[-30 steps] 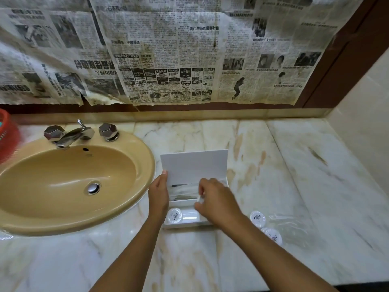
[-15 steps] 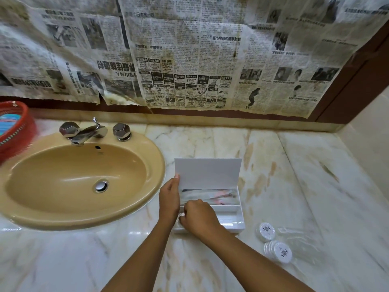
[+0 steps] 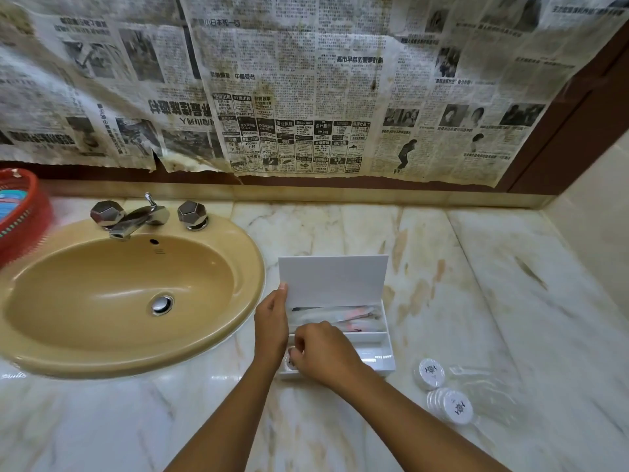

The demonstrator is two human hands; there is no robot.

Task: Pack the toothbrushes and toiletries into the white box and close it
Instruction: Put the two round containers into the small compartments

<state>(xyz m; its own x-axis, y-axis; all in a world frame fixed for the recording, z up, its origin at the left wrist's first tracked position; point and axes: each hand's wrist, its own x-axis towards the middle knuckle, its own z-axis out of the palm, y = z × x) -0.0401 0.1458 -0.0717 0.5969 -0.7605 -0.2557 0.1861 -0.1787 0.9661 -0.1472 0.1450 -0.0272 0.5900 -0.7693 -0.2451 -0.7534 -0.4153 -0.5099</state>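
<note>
Right hand (image 3: 323, 352) curled over the near-left corner of the white rectangular plastic box (image 3: 381, 361), fingers pinching a small round white toiletry disc with a dark logo (image 3: 292, 360) down into the front compartment. Disc only partly visible under the fingers; cannot tell whether seated on the floor yet. Left hand (image 3: 271, 325) at the box's left side, fingers straight, thumb tip touching the lower left corner of the raised white hinged lid (image 3: 333, 279), propping it upright.

Change from a second back: right hand then further back, over the rear compartment, with a disc lying alone in the front-left corner. Now shifted forward and left, onto that corner. Left hand and lid unchanged. Likely meaning: toothbrush step done, disc packing under way.

Back compartment holding clear-wrapped toothbrushes with pinkish handles (image 3: 354, 316), lying lengthwise. Rest of front compartment bare and white to the right.

Still outside, on the veined white marble counter (image 3: 510, 301) right of the box: one loose round white disc (image 3: 430, 372), a short stack of the same discs on edge (image 3: 451, 405), a crumpled clear plastic wrapper (image 3: 490, 390) beside them. Well apart from the box. Roughly midway: more discs to load, then lid down.

Further out: tan oval ceramic sink (image 3: 119, 301) left, chrome tap (image 3: 136, 218), red plastic basket (image 3: 20, 212) at far left edge, old newspaper sheets (image 3: 306, 90) covering the wall.
</note>
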